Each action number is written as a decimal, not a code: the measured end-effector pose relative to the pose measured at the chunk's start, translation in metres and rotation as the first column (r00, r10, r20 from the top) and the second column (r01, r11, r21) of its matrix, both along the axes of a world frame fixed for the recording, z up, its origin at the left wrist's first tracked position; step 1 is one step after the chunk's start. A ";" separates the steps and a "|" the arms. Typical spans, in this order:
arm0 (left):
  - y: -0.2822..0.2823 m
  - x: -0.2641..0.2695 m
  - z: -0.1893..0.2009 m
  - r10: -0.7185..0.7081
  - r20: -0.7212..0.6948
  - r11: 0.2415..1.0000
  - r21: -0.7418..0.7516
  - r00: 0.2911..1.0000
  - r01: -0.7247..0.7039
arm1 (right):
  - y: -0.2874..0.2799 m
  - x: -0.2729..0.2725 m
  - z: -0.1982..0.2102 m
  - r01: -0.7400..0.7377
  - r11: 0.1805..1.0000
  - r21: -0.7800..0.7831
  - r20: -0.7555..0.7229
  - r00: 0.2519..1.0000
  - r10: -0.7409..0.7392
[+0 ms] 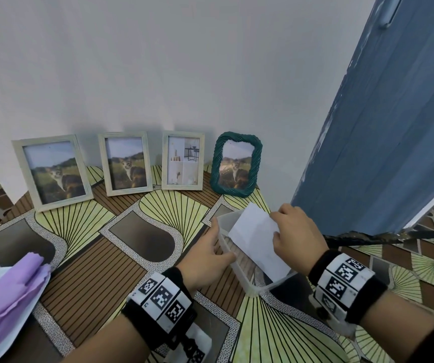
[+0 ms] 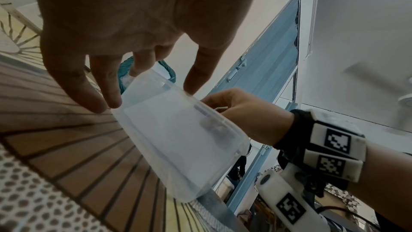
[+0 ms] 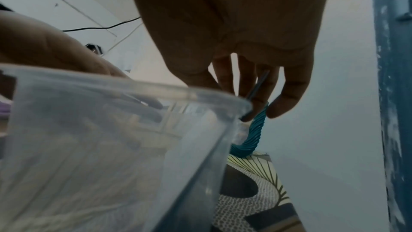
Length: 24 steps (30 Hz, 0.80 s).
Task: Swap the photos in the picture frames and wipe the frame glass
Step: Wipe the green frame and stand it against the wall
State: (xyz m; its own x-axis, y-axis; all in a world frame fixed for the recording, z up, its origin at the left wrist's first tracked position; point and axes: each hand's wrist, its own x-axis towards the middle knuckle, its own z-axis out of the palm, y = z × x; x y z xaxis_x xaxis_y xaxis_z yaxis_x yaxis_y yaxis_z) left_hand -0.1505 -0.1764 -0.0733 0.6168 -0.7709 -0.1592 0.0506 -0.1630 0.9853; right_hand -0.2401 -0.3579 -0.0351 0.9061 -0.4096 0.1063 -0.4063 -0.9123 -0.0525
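White photo back [image 1: 256, 238] sits tilted in the clear tub [image 1: 252, 285], pinched by your right hand [image 1: 295, 233] | left hand [image 1: 208, 255] – fingers loosely extended against the tub's wall | four frames stand along the wall, green frame [image 1: 236, 164] nearest | risk – a careless pull could crease the print or tip the tub off the table [image 1: 85, 247].

Both forearms are bare. The left hand [image 1: 205, 258] wears, just behind it on the wrist, a black elastic band [image 1: 176, 277] carrying a row of white blocks [image 1: 159, 297] printed with black square code markers. Behind the right hand [image 1: 298, 237] sits a matching black band [image 1: 320, 263] with its own white marker blocks [image 1: 341, 280]. In the left wrist view, below that right band, a white rounded housing [image 2: 283, 198] bears another marker, with thin dark cables [image 2: 347, 213] beside it.
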 end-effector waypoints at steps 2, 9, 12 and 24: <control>0.000 -0.001 0.001 0.003 0.008 1.000 0.000 1.000 -0.003 | -0.004 0.003 -0.001 -0.019 0.996 0.086 0.015 1.000 0.018; -0.001 0.000 -0.002 0.011 0.045 1.000 -0.017 0.999 -0.010 | -0.003 0.011 -0.007 -0.026 0.999 0.020 0.043 0.999 0.026; 0.001 0.001 -0.002 -0.014 0.069 1.000 -0.026 0.998 0.016 | -0.001 0.011 -0.008 -0.023 1.000 -0.007 0.051 0.998 0.024; 0.032 0.017 0.016 0.152 0.129 0.982 0.095 0.980 -0.164 | 0.011 0.001 0.002 -0.049 0.983 0.178 0.178 0.984 0.017</control>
State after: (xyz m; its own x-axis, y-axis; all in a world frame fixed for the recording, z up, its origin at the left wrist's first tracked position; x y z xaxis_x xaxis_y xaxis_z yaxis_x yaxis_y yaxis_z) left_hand -0.1331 -0.1442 -0.0575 0.7490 -0.6453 -0.1503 -0.0347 -0.2647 0.9637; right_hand -0.2394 -0.3471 -0.0331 0.8933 -0.4067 0.1913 -0.3457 -0.8938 -0.2856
